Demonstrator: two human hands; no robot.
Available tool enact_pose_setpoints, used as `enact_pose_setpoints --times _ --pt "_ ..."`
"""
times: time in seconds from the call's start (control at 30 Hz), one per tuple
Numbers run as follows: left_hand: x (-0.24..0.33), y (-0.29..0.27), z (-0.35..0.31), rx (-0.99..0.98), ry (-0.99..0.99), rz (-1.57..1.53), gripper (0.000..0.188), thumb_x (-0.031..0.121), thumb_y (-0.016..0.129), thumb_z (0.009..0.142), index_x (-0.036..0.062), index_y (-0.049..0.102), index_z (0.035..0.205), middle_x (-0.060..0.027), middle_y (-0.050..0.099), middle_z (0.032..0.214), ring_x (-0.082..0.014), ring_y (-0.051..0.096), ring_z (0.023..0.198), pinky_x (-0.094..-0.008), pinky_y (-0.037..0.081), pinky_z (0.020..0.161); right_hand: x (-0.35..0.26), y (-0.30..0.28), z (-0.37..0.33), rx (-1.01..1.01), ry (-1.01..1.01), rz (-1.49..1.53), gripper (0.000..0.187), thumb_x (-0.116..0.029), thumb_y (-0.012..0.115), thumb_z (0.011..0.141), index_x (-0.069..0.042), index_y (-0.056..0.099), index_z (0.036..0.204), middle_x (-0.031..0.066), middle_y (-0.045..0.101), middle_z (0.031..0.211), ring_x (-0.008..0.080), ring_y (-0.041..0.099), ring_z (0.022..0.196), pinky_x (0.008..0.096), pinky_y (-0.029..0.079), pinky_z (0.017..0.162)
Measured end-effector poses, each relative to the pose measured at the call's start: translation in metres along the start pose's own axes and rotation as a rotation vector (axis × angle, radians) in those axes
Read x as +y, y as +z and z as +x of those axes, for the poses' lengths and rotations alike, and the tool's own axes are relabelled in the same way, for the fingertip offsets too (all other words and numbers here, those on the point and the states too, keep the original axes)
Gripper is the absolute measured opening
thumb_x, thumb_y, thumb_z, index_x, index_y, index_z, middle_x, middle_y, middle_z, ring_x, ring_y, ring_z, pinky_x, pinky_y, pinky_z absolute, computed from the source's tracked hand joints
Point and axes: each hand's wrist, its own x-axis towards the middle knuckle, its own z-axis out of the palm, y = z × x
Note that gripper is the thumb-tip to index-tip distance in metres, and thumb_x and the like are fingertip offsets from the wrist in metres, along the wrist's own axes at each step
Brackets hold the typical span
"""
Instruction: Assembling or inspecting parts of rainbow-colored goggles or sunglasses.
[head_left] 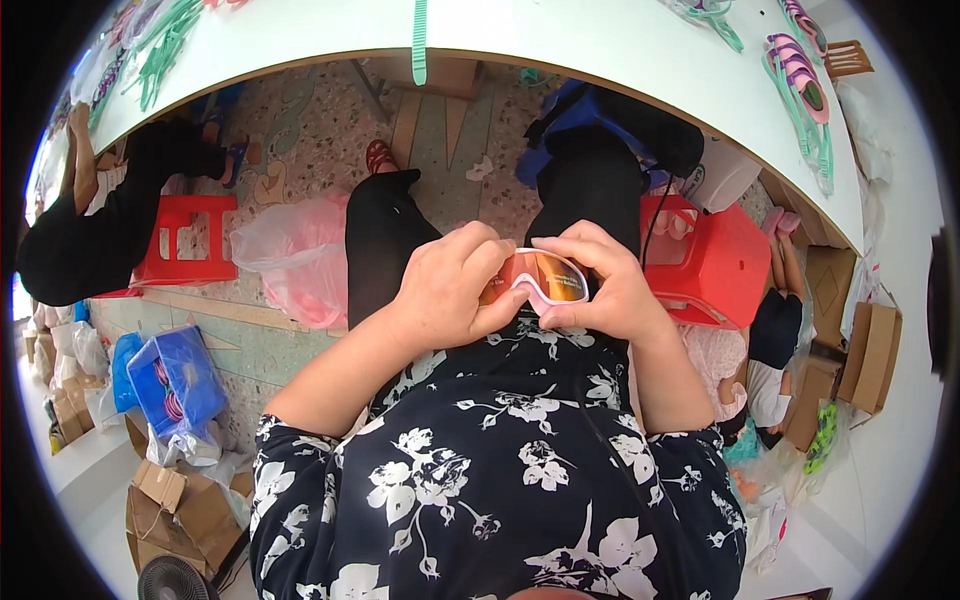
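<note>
Swim goggles (pixel 553 276) with a white and pink frame and an orange-gold mirrored lens are held above my lap. Around their left end my left hand (pixel 455 285) is closed, thumb below and fingers on top. On the other end my right hand (pixel 605 285) grips the frame, its thumb near the nose piece. Parts of the lens and frame are covered by my fingers. No strap shows on the goggles.
Across the top curves a white table (pixel 520 40) with a green strap (pixel 419 45) over its edge and strapped goggles (pixel 800 95) at right. Red stools (pixel 705 265) stand at both sides; a blue crate (pixel 180 375) is at left. Other people sit left and right.
</note>
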Motion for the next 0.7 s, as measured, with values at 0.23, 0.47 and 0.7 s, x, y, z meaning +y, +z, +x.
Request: enact_pose_setpoints --times 0.23,0.47,0.7 --pt "0.005 0.002 -0.004 0.011 -0.045 0.016 0.038 0.027 0.074 0.079 0.0029 0.062 0.106 -0.0110 0.060 0.092 -0.0278 0.062 0.077 -0.0370 0.052 0.066 0.005 0.042 -0.001 0.368 -0.189 -0.150 0.047 -0.012 0.084 0.067 -0.002 0.069 0.110 0.0090 0.058 0.091 0.0199 0.057 0.078 0.0299 0.047 0.070" --pt "0.001 0.012 -0.003 0.131 -0.177 -0.049 0.032 0.018 0.074 0.081 0.0028 0.062 0.106 -0.0146 0.059 0.099 -0.0306 0.057 0.090 -0.0406 0.047 0.079 0.002 0.028 0.009 0.333 -0.344 -0.409 0.058 -0.026 0.090 0.063 -0.001 0.068 0.110 0.0102 0.058 0.086 0.0233 0.058 0.076 0.0322 0.048 0.065" --pt "-0.001 0.024 -0.006 0.112 -0.321 -0.188 0.024 0.017 0.072 0.084 0.0027 0.064 0.101 -0.0107 0.060 0.096 -0.0288 0.058 0.090 -0.0391 0.048 0.078 0.016 0.034 -0.003 0.358 -0.307 -0.400 0.070 -0.038 0.092 0.060 0.001 0.068 0.113 0.0089 0.059 0.085 0.0205 0.055 0.074 0.0292 0.047 0.062"
